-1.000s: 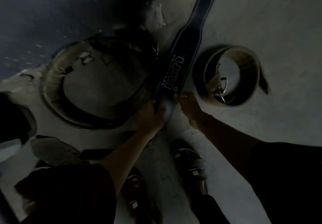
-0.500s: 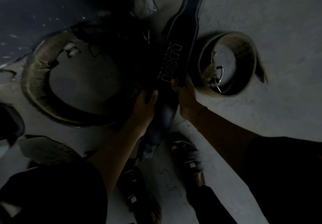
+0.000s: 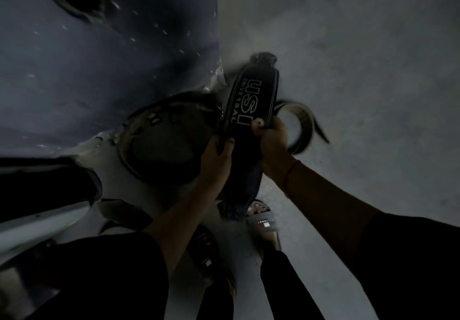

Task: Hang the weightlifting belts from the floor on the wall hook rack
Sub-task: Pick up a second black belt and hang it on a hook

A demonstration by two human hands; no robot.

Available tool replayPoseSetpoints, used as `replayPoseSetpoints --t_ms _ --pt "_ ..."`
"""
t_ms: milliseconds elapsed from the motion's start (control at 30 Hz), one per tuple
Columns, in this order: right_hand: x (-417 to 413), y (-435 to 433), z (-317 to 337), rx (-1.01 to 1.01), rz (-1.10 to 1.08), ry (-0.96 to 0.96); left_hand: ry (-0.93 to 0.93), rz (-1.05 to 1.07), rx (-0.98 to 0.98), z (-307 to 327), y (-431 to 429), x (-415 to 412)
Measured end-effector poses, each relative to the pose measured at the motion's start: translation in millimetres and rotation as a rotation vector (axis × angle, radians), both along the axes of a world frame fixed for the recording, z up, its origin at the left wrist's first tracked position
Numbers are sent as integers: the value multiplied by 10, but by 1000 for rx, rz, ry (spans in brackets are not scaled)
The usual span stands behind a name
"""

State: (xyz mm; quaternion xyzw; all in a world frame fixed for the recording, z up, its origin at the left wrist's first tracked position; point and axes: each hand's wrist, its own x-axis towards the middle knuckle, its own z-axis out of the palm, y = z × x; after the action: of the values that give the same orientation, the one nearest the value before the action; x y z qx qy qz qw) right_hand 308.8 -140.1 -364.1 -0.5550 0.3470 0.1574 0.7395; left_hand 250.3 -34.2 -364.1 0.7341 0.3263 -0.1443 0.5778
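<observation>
A black belt (image 3: 251,96) with white USI UNIVERSAL lettering is lifted off the floor, its wide part facing me. My left hand (image 3: 216,160) grips its left edge and my right hand (image 3: 271,140) grips its right edge, thumb over the lettering. A large tan belt (image 3: 132,130) lies coiled on the floor to the left, partly behind my left hand. A smaller tan coiled belt (image 3: 302,120) lies on the floor behind my right hand. No hook rack is in view.
A dark blue wall (image 3: 99,58) fills the upper left and meets the grey concrete floor (image 3: 361,71). My feet in slides (image 3: 263,225) stand below the belt. A dark rounded object (image 3: 44,185) sits at the left edge.
Both hands have raised the black belt off the floor toward me, so its long strap end no longer stretches across the floor. The camera view has tilted up, showing more wall.
</observation>
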Motion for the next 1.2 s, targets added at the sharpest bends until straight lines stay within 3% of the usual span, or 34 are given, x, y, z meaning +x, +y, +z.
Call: replayPoseSetpoints --t_ms 200,467,600,700,933,1100,1200 --pt "-260 64 1758 11 102 -180 -162 46 -37 1585 59 13" --pt "-983 194 3600 151 212 -258 -159 181 -31 3517 313 -139" --pt "-1233 166 4368 206 294 -359 -205 232 -342 4449 419 -428" --pt "-1371 104 4966 230 355 -449 -340 262 -398 5168 358 -698" --pt "-1714 -134 6076 326 539 -728 -698 302 -280 6659 247 -1059" --pt "-1935 -231 6361 206 677 -789 -925 332 -217 7716 331 -1130" --pt "-1874 -36 6923 195 623 -895 -1057 330 -138 8200 426 -1160"
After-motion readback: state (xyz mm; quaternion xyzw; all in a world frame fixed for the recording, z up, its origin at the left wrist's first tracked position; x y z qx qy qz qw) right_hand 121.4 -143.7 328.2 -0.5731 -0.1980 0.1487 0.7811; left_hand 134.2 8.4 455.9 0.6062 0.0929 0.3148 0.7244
